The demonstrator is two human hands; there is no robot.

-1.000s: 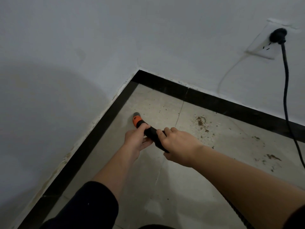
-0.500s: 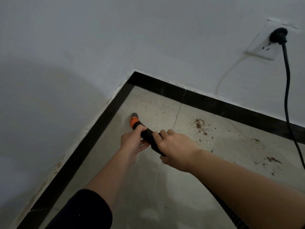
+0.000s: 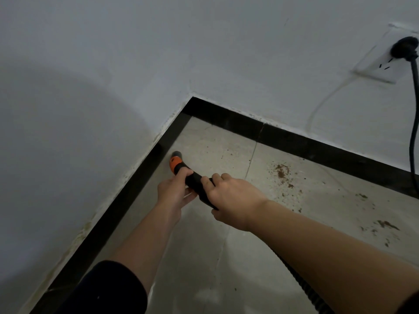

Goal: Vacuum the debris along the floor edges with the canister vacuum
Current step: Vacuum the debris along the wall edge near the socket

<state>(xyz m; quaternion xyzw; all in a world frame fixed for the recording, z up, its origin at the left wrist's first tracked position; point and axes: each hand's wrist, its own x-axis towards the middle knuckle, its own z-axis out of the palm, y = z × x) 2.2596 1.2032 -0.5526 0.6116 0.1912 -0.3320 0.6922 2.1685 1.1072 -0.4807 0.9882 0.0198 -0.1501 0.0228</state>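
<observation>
Near the corner, just beside the left skirting [image 3: 127, 200]: nozzle [image 3: 178, 160], black with an orange band, tip low at the floor [image 3: 204, 268]. Left hand [image 3: 174, 191] in front, fingers curled over the nozzle; right hand [image 3: 231, 200] behind, also wrapped round it.

Hold the tip flat and close to the skirting, slide slowly along the edge into the corner, then turn toward the brown debris [image 3: 281, 172], well apart to the right. Avoid pulling the ribbed hose [image 3: 303, 288] tight.

Smooth, pale, matte floor; glossy dark skirting; fine crumbly debris; rigid, slightly curved nozzle.
</observation>
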